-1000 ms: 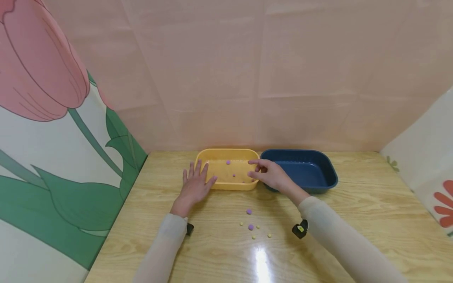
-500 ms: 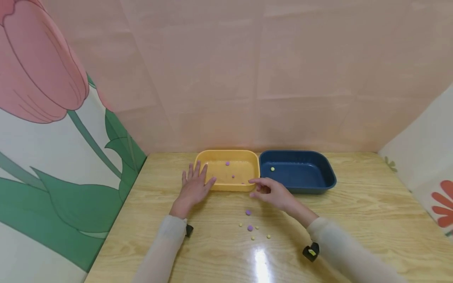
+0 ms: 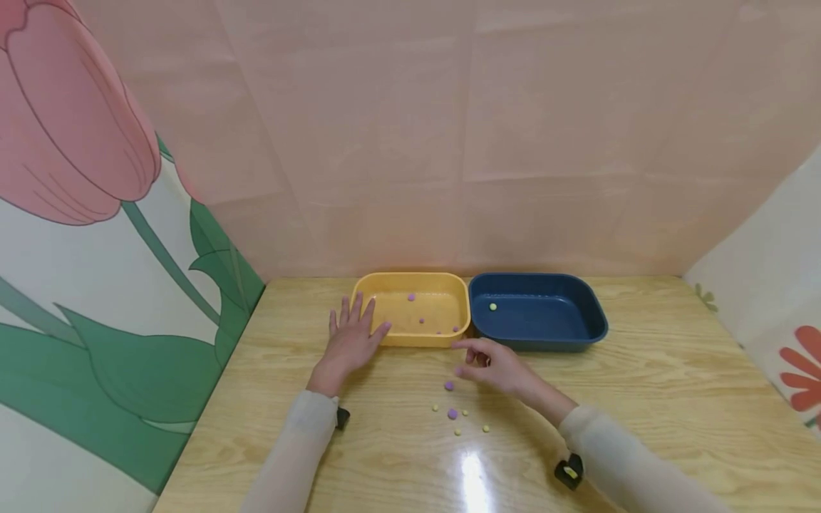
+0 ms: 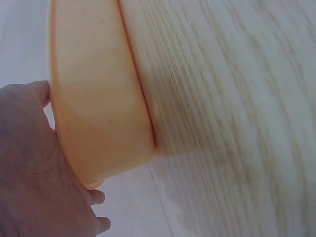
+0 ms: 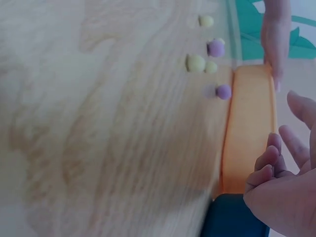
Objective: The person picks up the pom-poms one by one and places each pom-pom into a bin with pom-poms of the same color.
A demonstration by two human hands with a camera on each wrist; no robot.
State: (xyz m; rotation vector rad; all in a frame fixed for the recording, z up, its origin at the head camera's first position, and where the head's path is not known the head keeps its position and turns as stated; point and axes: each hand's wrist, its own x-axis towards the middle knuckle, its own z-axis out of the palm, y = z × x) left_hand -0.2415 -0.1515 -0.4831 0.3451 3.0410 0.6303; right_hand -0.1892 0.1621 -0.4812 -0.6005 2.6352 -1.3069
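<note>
Worn on the head: looks forward and down from well back above the table [image 3: 673, 427], taking in left hand [image 3: 349, 345], right hand [image 3: 499, 366], yellow tub [image 3: 417, 340] and blue tub [image 3: 539, 343]. Worn on the left wrist: looks past the left hand at the yellow tub from close up, rolled sideways, with table to the right. Worn on the right wrist: rolled sideways too, with table to the left; faces leftward across the table, farther from the yellow tub. Shares the small balls [image 3: 452, 414] and blue tub with the head view, the yellow tub and left hand with both others.
</note>
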